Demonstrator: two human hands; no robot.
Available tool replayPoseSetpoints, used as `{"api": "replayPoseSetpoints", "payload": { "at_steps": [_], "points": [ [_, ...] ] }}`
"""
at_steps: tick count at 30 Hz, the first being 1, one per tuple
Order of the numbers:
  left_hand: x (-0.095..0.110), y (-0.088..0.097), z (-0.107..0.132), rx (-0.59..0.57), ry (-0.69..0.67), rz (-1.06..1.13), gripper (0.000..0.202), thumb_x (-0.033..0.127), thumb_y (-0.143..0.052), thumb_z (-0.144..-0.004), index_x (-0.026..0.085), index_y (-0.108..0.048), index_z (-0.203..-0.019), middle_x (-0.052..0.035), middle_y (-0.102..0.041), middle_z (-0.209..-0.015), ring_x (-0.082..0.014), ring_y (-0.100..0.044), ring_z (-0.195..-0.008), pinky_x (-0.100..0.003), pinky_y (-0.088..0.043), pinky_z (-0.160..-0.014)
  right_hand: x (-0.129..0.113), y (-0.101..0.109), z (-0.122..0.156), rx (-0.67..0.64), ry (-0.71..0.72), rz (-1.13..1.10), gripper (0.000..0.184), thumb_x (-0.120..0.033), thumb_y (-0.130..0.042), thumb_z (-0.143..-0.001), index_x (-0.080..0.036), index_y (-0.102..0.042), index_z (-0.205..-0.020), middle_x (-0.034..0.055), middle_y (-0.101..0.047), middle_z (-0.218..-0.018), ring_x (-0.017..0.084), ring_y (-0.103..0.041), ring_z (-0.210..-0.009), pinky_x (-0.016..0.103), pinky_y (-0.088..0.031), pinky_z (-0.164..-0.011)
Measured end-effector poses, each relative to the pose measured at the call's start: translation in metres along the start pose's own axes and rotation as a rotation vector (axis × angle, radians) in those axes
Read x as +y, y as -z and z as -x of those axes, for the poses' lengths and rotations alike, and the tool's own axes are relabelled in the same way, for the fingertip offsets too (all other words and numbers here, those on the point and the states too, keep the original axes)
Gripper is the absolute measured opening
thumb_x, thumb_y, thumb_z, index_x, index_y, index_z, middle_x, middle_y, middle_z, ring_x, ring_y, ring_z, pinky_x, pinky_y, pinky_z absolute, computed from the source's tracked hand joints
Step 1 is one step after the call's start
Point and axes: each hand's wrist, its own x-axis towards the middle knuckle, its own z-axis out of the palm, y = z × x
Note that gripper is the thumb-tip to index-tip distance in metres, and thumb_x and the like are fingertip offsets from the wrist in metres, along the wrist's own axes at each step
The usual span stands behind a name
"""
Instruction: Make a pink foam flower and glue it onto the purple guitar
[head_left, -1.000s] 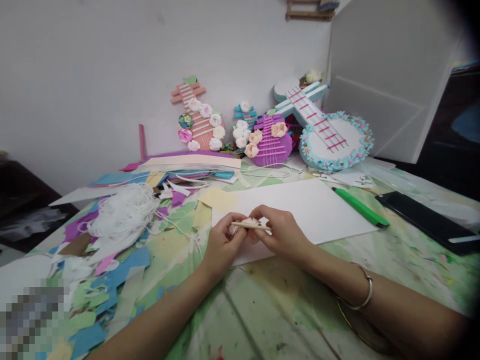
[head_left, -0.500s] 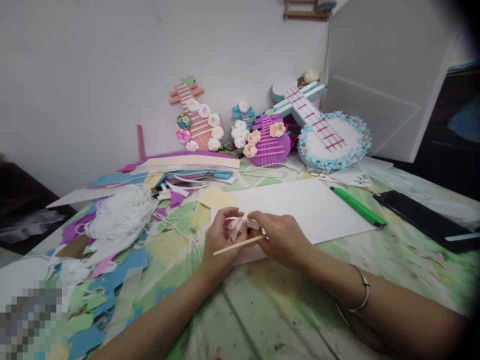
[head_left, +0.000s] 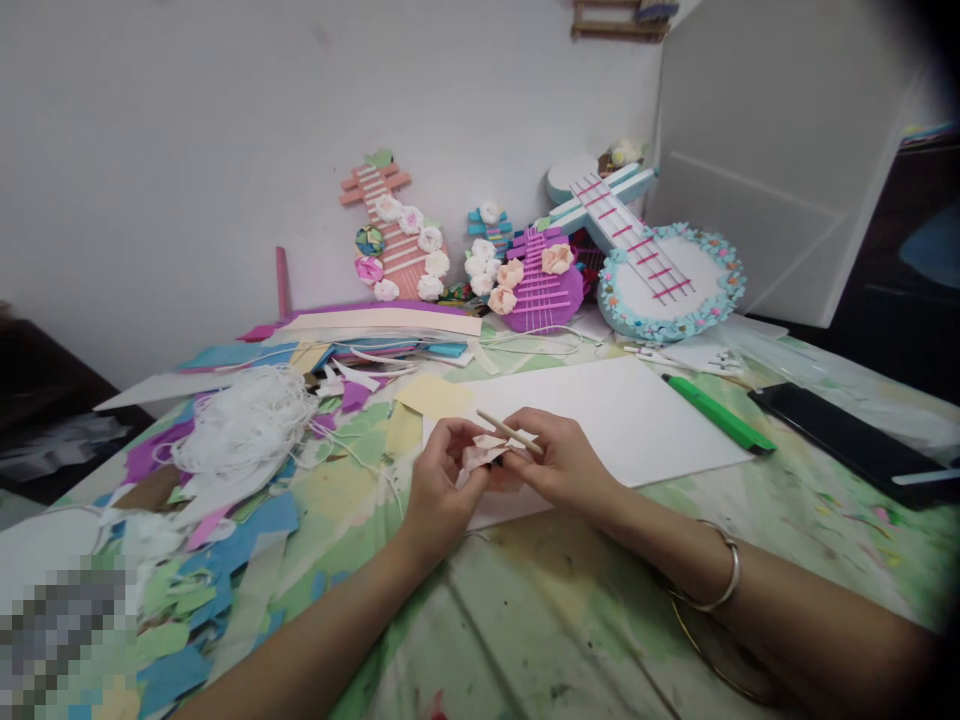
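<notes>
Your left hand [head_left: 444, 482] pinches the crumpled pale pink paper [head_left: 480, 455], which sits between both hands above the white sheet [head_left: 622, 420]; your right hand [head_left: 561, 458] grips the thin stick [head_left: 504, 430]. The paper is probably light, soft and easily torn, so hold its edges gently; the stick seems stiff.

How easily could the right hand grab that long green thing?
Probably yes: the long green thing lies uncovered, only flat white paper between it and the right hand, though that hand holds a thin stick.
</notes>
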Motion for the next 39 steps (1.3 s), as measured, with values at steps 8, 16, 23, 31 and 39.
{"api": "replayPoseSetpoints", "payload": {
  "at_steps": [8,16,23,31,39],
  "points": [
    [0.0052,-0.0001,-0.0023,0.074,0.027,-0.033,0.019,0.012,-0.055,-0.070,0.017,-0.052,-0.089,-0.0012,-0.058,-0.084,-0.0139,-0.058,-0.081,-0.024,-0.046,-0.071,0.0037,0.0008,0.0007,0.038,-0.105,-0.050,0.005,-0.016,-0.056,-0.076,-0.017,-0.061,-0.077,-0.0006,-0.063,-0.072,0.013,-0.058,-0.067,0.021,-0.040,-0.058],
    [0.0063,0.0003,-0.0023,0.046,0.050,0.042,0.021,0.012,-0.057,-0.070,0.018,-0.051,-0.089,-0.0037,-0.060,-0.094,-0.0159,-0.061,-0.087,-0.027,-0.048,-0.076,0.0060,-0.0003,0.0013,0.058,-0.169,-0.075,0.004,-0.016,-0.057,-0.075,-0.018,-0.060,-0.075,-0.0014,-0.063,-0.069,0.013,-0.058,-0.065,0.021,-0.041,-0.058],
    [0.0058,0.0004,-0.0030,0.075,0.057,0.039,0.017,0.018,-0.062,-0.073,0.018,-0.046,-0.080,-0.0038,-0.059,-0.094,-0.0154,-0.060,-0.089,-0.027,-0.049,-0.075,0.0060,0.0002,0.0005,0.084,-0.189,-0.084,0.003,-0.018,-0.057,-0.075,-0.018,-0.059,-0.074,-0.0022,-0.062,-0.067,0.012,-0.057,-0.063,0.021,-0.041,-0.058],
    [0.0030,0.0019,-0.0051,0.038,0.083,-0.012,0.028,0.017,-0.064,-0.068,0.016,-0.056,-0.095,-0.0031,-0.062,-0.090,-0.0146,-0.060,-0.088,-0.024,-0.047,-0.076,0.0053,-0.0009,0.0009,0.049,-0.179,-0.111,0.005,-0.015,-0.056,-0.076,-0.019,-0.060,-0.076,-0.0021,-0.063,-0.068,0.013,-0.060,-0.066,0.022,-0.042,-0.061],
    [0.0020,0.0016,-0.0053,0.017,0.088,-0.025,0.016,0.014,-0.061,-0.069,0.015,-0.059,-0.084,-0.0011,-0.063,-0.080,-0.0138,-0.060,-0.079,-0.024,-0.047,-0.073,0.0017,-0.0003,0.0025,0.056,-0.117,-0.001,0.004,-0.017,-0.057,-0.078,-0.019,-0.060,-0.076,-0.0034,-0.063,-0.065,0.010,-0.057,-0.061,0.019,-0.038,-0.058]
  ]
}}
